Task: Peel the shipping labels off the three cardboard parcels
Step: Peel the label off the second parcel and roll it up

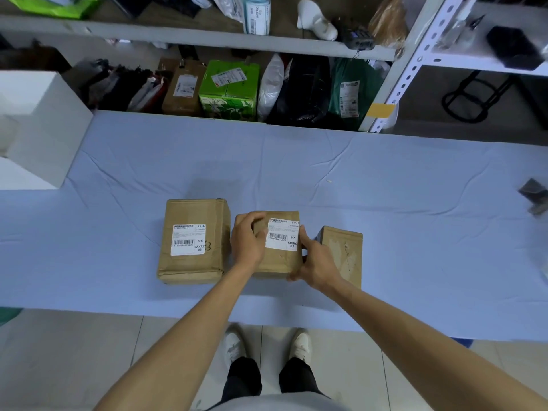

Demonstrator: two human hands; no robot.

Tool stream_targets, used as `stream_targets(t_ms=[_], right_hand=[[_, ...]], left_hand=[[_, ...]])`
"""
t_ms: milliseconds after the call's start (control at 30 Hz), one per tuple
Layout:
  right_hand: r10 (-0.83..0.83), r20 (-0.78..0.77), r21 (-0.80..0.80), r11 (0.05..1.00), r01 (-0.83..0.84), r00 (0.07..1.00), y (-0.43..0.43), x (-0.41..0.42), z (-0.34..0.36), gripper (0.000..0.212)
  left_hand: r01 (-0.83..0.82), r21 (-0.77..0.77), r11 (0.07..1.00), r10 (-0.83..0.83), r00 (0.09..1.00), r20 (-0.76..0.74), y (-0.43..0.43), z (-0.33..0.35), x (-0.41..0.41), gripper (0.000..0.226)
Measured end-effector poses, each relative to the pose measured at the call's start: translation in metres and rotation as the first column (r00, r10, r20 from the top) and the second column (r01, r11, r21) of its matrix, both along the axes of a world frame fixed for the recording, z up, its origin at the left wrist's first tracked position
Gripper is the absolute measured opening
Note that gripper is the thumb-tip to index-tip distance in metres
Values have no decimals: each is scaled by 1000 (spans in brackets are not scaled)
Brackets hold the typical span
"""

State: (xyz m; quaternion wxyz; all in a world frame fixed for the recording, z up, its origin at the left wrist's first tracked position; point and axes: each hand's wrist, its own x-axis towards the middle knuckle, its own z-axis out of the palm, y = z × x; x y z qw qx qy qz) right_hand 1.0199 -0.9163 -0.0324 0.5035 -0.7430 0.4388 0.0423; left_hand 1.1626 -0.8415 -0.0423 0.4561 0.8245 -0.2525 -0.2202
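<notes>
Three brown cardboard parcels stand in a row on the pale blue cloth. The left parcel [194, 241] is the largest and carries a white shipping label [189, 240] on top. The middle parcel [277, 259] has a white label [281, 235] on its top. My left hand [247, 238] grips that middle parcel's left side, fingers curled over its top left corner. My right hand [315, 259] holds its right side, thumb by the label's right edge. The right parcel [345, 253] shows no label, only torn paper marks on its top.
The blue cloth table [385, 188] stretches wide around the parcels. A white box [38, 123] stands at the far left. Shelves behind hold several parcels and bags, among them a green box [228, 89]. A small dark object [535, 195] lies at the right edge.
</notes>
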Motion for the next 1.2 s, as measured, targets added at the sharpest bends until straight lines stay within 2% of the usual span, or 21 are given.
stream_targets(t_ms=[67, 200, 333, 433, 533, 700, 833, 1000, 1200], right_hand=[[-19, -4, 3, 1000, 19, 1000, 0, 0, -2, 96], [-28, -14, 8, 1000, 28, 1000, 1, 2, -1, 106], [-75, 1, 24, 997, 75, 997, 1, 2, -5, 82], [-54, -25, 31, 998, 55, 998, 2, 3, -2, 101], [-2, -43, 22, 1000, 2, 999, 2, 3, 1, 120], [22, -45, 4, 1000, -22, 999, 1, 2, 3, 124], [25, -29, 4, 1000, -25, 999, 1, 1, 2, 122], [42, -34, -7, 999, -42, 999, 1, 1, 4, 124], [25, -21, 11, 1000, -25, 999, 1, 1, 3, 126]], left_hand=[[-2, -7, 1000, 2, 1000, 6, 1, -2, -4, 30], [-9, 1, 1000, 9, 1000, -9, 0, -4, -5, 27], [12, 46, 999, -11, 1000, -3, -2, 1, 0, 25], [38, 118, 992, -42, 999, 26, -3, 2, 3, 28], [65, 176, 982, -81, 993, 88, -3, 0, 0, 42], [40, 112, 993, -44, 998, 37, -5, 7, 8, 29], [-25, 91, 996, 22, 999, 32, -8, 9, 8, 8], [-75, 107, 991, 72, 997, 36, -13, 9, 4, 14], [-113, 149, 982, 100, 991, 93, -18, 12, -3, 10]])
